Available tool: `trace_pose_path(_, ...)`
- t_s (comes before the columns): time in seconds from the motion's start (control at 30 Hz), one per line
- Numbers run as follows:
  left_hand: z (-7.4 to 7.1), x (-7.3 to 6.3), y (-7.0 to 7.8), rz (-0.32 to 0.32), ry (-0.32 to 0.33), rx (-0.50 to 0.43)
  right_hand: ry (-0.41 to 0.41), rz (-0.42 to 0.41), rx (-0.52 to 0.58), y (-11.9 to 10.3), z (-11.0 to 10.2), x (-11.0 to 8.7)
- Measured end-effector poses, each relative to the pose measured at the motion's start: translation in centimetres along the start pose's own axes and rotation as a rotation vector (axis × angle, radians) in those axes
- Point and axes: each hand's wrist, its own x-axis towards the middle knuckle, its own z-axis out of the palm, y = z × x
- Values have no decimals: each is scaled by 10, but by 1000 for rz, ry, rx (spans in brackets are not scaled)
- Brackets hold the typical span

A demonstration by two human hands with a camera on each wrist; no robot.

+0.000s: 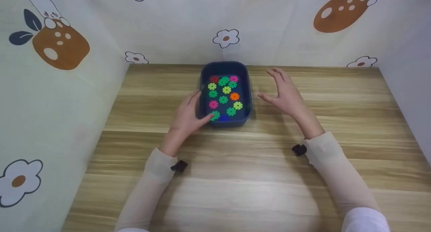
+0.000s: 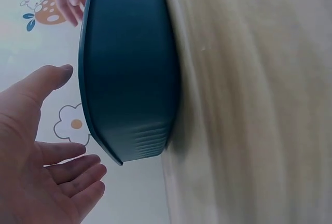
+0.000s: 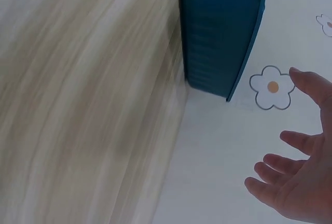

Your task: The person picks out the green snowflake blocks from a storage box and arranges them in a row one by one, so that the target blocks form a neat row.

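A dark blue plastic bin (image 1: 226, 123) stands on the wooden table, with several small notched plastic discs in green, yellow, pink, red and orange spread over its floor. One green disc (image 1: 231, 111) lies toward the near end, and an orange disc (image 1: 234, 96) by the right wall. My left hand (image 1: 187, 116) is at the bin's left side, thumb apart from the fingers; in the left wrist view a gap shows between hand and bin wall (image 2: 129, 68). To the right of the bin, my right hand (image 1: 286, 94) hovers with fingers spread, holding nothing and clear of the wall (image 3: 223, 32).
The wood-grain table (image 1: 235, 178) reaches back to a cream wall cloth (image 1: 181, 30) printed with flowers and rabbits. The bin stands near this back edge. Small black devices sit at the left cuff (image 1: 179, 166) and right cuff (image 1: 299, 150).
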Motion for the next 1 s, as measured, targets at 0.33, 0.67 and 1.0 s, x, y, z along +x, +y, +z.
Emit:
trace_pose_path(0.33, 6, -7, -9, 3, -38, -58, -32, -31, 38, -23, 11, 4)
trace_pose_path(0.67, 9, -8, -9, -13, -45, -120, -71, -31, 81, -40, 26, 9)
trace_pose_path(1.0, 11, -8, -11, -8, -56, -242, -99, -59, 176, -57, 48, 15)
